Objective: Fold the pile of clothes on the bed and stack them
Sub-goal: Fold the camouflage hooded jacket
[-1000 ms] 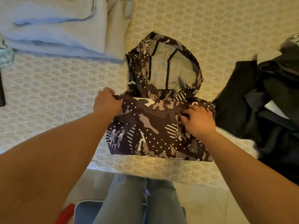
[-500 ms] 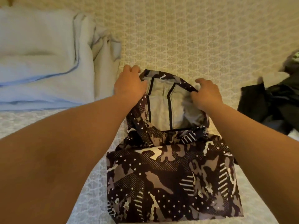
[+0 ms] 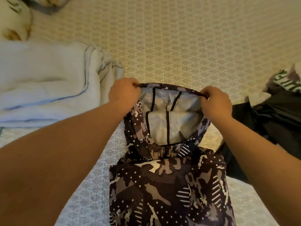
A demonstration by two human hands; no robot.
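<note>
Patterned bedspread [image 3: 179,38], left hand [image 3: 123,92] and right hand [image 3: 216,101] pinching camouflage jacket [image 3: 171,185] hood rim, fingers curled

Dim warm light, soft blur, wide-angle edge distortion.

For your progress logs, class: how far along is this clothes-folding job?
Done: folded pale blue items stacked at left. In hand: the camouflage jacket, body folded; the left hand and right hand each hold a grip on its hood rim. Left: the dark clothes pile at right.
</note>
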